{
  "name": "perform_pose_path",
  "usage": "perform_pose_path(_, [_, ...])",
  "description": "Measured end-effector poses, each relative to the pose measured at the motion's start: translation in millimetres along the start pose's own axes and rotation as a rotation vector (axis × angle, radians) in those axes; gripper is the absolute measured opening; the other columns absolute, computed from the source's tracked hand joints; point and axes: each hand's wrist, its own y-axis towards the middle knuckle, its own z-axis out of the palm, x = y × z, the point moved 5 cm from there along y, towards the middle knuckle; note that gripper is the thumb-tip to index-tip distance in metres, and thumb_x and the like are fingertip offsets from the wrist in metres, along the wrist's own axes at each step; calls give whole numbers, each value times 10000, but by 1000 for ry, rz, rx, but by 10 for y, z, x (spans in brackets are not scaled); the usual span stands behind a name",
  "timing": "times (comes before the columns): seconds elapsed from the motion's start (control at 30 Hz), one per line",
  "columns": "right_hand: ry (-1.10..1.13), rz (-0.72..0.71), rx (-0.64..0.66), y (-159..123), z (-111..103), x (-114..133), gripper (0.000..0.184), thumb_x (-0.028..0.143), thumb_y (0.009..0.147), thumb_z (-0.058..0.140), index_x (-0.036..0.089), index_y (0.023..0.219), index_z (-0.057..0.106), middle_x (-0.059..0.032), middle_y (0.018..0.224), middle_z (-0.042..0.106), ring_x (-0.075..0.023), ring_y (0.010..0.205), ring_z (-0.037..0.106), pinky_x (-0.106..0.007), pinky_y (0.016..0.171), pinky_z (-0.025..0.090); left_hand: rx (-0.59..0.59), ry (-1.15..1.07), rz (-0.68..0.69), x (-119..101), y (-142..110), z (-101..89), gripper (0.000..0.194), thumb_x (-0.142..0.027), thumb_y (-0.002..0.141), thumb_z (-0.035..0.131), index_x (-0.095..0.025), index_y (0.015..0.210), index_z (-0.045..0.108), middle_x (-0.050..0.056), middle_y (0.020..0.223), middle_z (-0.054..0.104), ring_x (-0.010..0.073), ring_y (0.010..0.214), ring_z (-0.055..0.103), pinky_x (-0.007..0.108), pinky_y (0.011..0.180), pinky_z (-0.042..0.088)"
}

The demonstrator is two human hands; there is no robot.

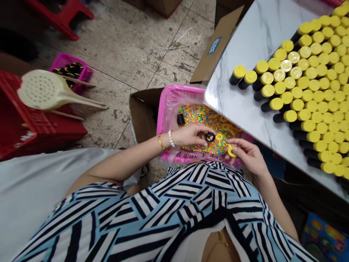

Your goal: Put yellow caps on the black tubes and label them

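Note:
My left hand [192,134] is closed around a small black tube [209,137] whose open top shows coloured beads. It hovers over a pink tub [170,105] filled with small multicoloured beads [200,114]. My right hand [247,154] pinches a yellow cap [231,150] just to the right of the tube. More yellow caps [227,128] and another black tube [180,118] lie on the beads in the tub.
A white marble table [245,51] on the right holds several rows of black tubes with yellow caps [313,80]. On the floor are a cardboard box [141,112], a red crate [24,123], a cream strainer ladle [49,91], a small pink basket [68,69] and a red stool [65,14].

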Motion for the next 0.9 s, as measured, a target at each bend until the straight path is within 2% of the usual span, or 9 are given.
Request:
perform_pose_path(0.1, [82,54,152,-86,1,-33,502,431,897,744,244,1352,641,-122,1220,733,-243,1047,737,-385,873,627,-34,21,14,19,4,-33,460,-258,848,763,-181,1292,668,34,966,670,96,681,593,226,665,472])
perform_pose_path(0.2, [124,98,273,-154,-9,-109,673,465,813,823,247,1410,600,-149,1316,692,-291,1178,690,-432,947,601,-59,71,69,-6,14,-62,420,-286,870,755,-189,1271,679,49,1019,686,94,686,588,233,680,474])
perform_pose_path(0.3, [6,126,150,-127,-103,-206,450,415,842,804,216,1234,707,-103,1056,771,-202,858,737,-336,784,619,-79,243,145,-59,22,-67,392,-302,880,752,-192,1250,684,73,1075,695,139,816,636,276,792,508])
perform_pose_path(0.37, [-127,66,22,-77,-170,-208,262,414,882,759,191,1020,763,-49,842,743,-148,684,659,-282,683,580,-100,448,150,-77,26,-44,344,-274,902,717,-181,1232,689,97,1085,680,182,921,644,313,857,516])
perform_pose_path(0.5, [-327,-171,-107,-20,-200,-69,200,404,878,761,206,859,776,-45,896,672,-175,870,623,-295,817,545,-47,799,42,-35,32,48,305,-207,924,632,-181,1222,688,125,1141,624,202,910,640,319,803,533])
perform_pose_path(0.57, [-330,-196,-111,-21,-183,-35,204,412,883,753,213,840,771,-57,947,657,-183,905,626,-301,825,553,-37,849,19,-10,32,53,315,-205,916,635,-181,1227,682,119,1150,617,207,912,643,320,803,542])
perform_pose_path(0.63, [-259,-139,-89,-31,-157,-52,237,437,889,741,205,838,753,-62,937,665,-179,834,655,-306,758,579,-64,838,14,17,34,13,325,-200,913,639,-170,1234,674,118,1155,618,212,945,647,329,843,548])
perform_pose_path(0.73, [-125,-11,-41,-58,-106,-118,287,464,915,709,186,845,702,-38,762,692,-157,633,661,-297,631,582,-99,748,20,59,48,-61,314,-193,911,649,-151,1221,674,126,1158,630,219,992,652,350,902,543])
perform_pose_path(0.9, [-87,55,37,-103,-13,-117,290,452,936,690,175,848,691,-29,649,697,-148,560,661,-263,562,553,-51,377,147,-34,55,-66,308,-212,890,713,-156,1191,679,104,1140,701,214,1071,658,363,980,509])
